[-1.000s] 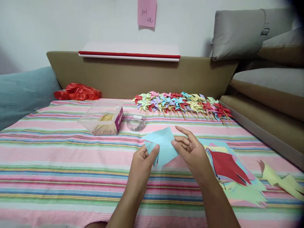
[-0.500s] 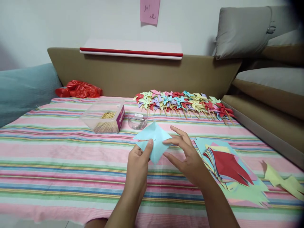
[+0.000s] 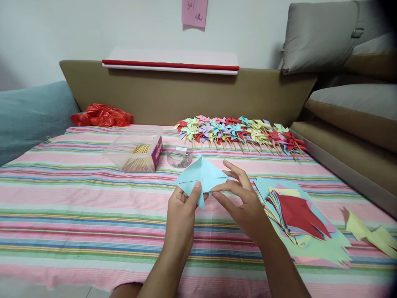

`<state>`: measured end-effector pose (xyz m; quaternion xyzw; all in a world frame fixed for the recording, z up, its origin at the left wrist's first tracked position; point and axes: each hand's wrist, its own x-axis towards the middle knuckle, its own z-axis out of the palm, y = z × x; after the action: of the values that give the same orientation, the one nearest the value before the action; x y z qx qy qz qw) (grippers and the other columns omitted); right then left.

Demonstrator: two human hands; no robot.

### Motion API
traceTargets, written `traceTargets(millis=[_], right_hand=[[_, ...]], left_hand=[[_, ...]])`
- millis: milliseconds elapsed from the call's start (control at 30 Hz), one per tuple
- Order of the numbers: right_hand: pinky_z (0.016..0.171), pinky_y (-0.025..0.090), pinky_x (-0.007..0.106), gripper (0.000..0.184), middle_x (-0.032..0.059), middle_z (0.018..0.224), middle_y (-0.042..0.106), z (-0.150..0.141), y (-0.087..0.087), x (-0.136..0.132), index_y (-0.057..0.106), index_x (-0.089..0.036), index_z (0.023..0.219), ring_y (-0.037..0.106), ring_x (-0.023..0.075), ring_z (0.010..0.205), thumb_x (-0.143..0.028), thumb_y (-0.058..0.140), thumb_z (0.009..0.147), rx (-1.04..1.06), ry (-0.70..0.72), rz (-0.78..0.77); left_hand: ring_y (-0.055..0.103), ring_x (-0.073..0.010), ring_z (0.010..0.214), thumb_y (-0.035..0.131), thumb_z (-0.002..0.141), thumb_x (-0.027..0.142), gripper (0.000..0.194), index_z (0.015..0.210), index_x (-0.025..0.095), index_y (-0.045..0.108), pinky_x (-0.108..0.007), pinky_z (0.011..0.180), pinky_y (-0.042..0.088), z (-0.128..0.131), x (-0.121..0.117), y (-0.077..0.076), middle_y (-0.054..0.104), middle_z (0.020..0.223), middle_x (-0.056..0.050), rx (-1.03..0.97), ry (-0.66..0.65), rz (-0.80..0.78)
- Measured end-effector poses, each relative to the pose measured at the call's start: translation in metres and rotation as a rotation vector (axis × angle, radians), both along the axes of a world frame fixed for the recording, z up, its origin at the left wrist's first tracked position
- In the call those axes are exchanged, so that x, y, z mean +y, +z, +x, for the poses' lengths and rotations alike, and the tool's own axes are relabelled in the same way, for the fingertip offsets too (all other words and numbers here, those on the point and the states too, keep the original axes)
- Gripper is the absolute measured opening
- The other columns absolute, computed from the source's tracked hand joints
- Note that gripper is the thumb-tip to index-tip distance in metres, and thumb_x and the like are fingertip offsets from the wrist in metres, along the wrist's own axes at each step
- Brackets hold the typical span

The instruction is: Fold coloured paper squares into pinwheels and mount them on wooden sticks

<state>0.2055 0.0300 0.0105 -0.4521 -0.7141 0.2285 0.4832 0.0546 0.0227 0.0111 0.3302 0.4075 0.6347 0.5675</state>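
Note:
Both my hands hold a light blue paper square (image 3: pixel 201 176) above the striped cloth. My left hand (image 3: pixel 182 211) pinches its lower left corner between thumb and fingers. My right hand (image 3: pixel 243 203) pinches the paper's right edge with thumb and forefinger, its other fingers spread. The paper is bent upward in the middle, one flap folding toward the centre.
A stack of cut coloured papers (image 3: pixel 294 213) lies right of my hands, with yellow scraps (image 3: pixel 369 236) further right. A row of finished paper pinwheels (image 3: pixel 238 132) lies at the back. A clear box of wooden sticks (image 3: pixel 136 153) and a small dish of pins (image 3: pixel 180 157) stand behind the paper. A red bag (image 3: pixel 102 116) is at the far left.
The blue paper has gone from flat and open to bent, a flap drawn toward its centre. My right hand's fingers shifted left along the paper's edge; the view tilted slightly.

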Motion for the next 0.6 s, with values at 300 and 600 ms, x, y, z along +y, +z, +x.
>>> traceTargets(millis=[300,600], right_hand=[[0.107,0.045,0.045,0.015,0.0098,0.135,0.058,-0.008,0.003,0.002,0.073,-0.025,0.078,0.046,0.0295,0.138,-0.035,0.069,0.089,0.217,-0.086,-0.096],[0.087,0.053,0.037,0.012,0.0061,0.101,0.059,-0.014,-0.007,0.007,0.071,-0.024,0.077,0.061,0.0247,0.105,-0.032,0.071,0.086,0.346,-0.068,-0.11]], left_hand=[[0.071,-0.0228,0.097,0.079,0.08,0.036,0.032,0.103,0.015,0.069,-0.035,0.09,0.054,0.007,-0.003,0.002,0.077,0.105,-0.009,0.039,-0.055,0.0],[0.072,-0.024,0.095,0.082,0.076,0.033,0.029,0.096,0.015,0.072,-0.036,0.09,0.054,0.011,-0.004,0.008,0.079,0.097,-0.008,0.02,-0.047,0.018]])
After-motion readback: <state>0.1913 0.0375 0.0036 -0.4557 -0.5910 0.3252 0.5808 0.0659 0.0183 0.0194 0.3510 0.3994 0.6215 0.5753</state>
